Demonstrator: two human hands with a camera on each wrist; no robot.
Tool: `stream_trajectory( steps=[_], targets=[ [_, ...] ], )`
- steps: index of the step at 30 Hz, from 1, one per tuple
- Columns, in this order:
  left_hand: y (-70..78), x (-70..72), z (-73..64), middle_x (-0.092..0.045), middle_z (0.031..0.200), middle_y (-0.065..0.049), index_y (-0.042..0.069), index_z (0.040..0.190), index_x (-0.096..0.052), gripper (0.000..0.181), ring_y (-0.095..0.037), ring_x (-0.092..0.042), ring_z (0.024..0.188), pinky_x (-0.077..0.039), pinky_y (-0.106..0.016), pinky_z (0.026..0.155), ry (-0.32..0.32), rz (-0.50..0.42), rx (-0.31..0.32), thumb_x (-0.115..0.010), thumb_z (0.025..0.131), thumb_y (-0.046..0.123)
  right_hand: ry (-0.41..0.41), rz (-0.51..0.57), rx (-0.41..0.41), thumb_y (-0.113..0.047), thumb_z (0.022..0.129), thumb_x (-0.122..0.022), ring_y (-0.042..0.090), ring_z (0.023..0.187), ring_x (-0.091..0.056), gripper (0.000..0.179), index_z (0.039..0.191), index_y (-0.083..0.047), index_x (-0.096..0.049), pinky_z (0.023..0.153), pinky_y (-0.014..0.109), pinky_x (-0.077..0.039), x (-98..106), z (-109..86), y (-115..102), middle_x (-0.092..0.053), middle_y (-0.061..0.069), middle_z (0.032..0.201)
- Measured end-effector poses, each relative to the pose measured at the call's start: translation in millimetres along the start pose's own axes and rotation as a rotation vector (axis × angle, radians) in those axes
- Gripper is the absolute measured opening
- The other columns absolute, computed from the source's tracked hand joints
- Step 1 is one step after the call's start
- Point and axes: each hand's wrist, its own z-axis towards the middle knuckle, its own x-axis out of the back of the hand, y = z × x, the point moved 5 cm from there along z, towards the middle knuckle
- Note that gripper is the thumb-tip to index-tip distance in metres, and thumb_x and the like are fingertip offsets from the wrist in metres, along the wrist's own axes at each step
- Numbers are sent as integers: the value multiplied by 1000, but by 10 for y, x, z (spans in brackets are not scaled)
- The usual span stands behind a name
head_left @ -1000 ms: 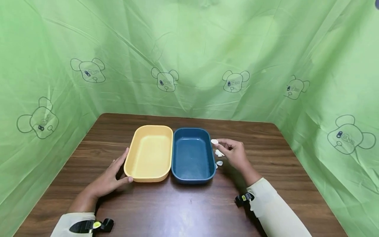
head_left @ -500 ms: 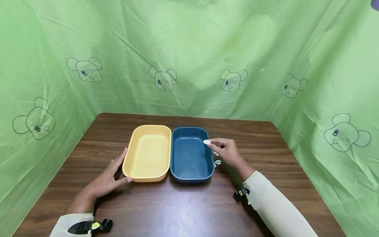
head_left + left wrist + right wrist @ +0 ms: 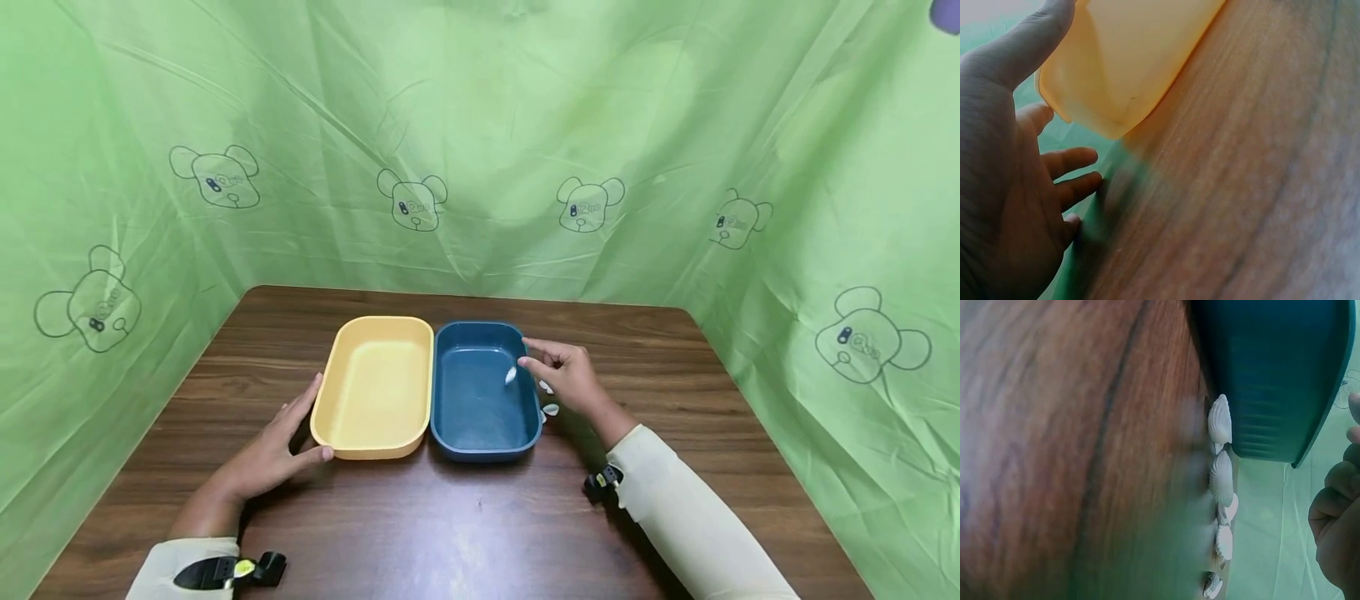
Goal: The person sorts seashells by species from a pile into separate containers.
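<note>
A white seashell (image 3: 511,375) shows within the blue tray (image 3: 480,421), near its right wall, slightly blurred. My right hand (image 3: 567,379) hovers at that tray's right rim, thumb and forefinger parted and nothing between them. With thumb and forefinger stretched out, my left hand (image 3: 266,458) rests against the left side of the yellow tray (image 3: 372,392); its other fingers spread loosely in the left wrist view. Beside the blue tray, partly hidden by its wall and my right hand, lie several more shells (image 3: 551,410). In the right wrist view, ribbed white shells (image 3: 1221,478) stand in a row.
Both trays stand side by side on a brown wooden table (image 3: 360,517). Green cloth (image 3: 495,125) printed with bear faces hangs behind and at both sides. Each wrist wears a black strapped device (image 3: 603,482).
My right hand moves left to the blue tray's rim, and its fingers let go of the shell, which now shows inside the tray. The left hand keeps its place on the yellow tray.
</note>
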Motion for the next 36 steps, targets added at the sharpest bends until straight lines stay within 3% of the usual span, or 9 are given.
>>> stream_trajectory(
  steps=[3, 6, 17, 24, 28, 33, 36],
  targets=[
    [-2, -2, 6, -20, 180, -29, 23, 178, -10, 116, -51, -18, 163, -6, -91, 122, -7, 6, 6, -87, 92, 20, 6, 4, 1, -14, 99, -83, 7, 54, -40, 38, 133, 0, -78, 50, 21, -31, 18, 0, 13, -45, -3, 60],
    [2, 4, 11, -20, 180, -29, 26, 178, -9, 116, -60, -20, 160, -5, -91, 122, -8, 11, 4, -86, 92, 20, 16, 30, -3, -14, 98, -83, 6, 53, -40, 38, 133, 0, -78, 50, 21, -31, 48, -5, 30, -45, -3, 58],
    [12, 5, 6, -20, 179, -32, 12, 178, -12, 114, -62, -20, 158, -5, -92, 120, -7, 4, -2, -86, 92, 19, 61, 83, -41, -12, 97, -85, 4, 55, -37, 36, 131, -2, -80, 51, 19, -31, 163, -7, 128, -42, -7, 59],
    [17, 3, 6, -22, 180, -29, 25, 178, -9, 115, -61, -21, 159, -6, -91, 121, -7, 9, 9, -86, 93, 21, 80, 104, -111, -5, 98, -80, 2, 56, -34, 36, 133, 6, -76, 52, 18, -28, 201, -33, 97, -40, -9, 60],
    [10, 6, 5, -22, 180, -28, 24, 178, -9, 114, -65, -22, 157, -7, -90, 122, -7, 19, 17, -85, 93, 22, 85, 142, -148, -4, 99, -79, 1, 52, -36, 35, 132, 7, -75, 49, 16, -28, 239, -80, -8, -41, -12, 59],
    [1, 6, 14, -23, 180, -28, 15, 178, -10, 114, -66, -22, 157, -8, -91, 121, -8, 26, 14, -86, 93, 23, 98, 127, -196, -9, 99, -80, 1, 46, -38, 36, 133, 4, -77, 44, 16, -29, 253, -66, 230, -41, -12, 59],
    [3, 4, 6, -23, 179, -29, 17, 178, -10, 114, -66, -22, 157, -8, -91, 120, -8, 24, 17, -86, 93, 23, 92, 117, -213, -9, 100, -80, 2, 48, -38, 37, 133, 4, -76, 45, 16, -29, 259, -48, 368, -43, -10, 60]
  ],
)
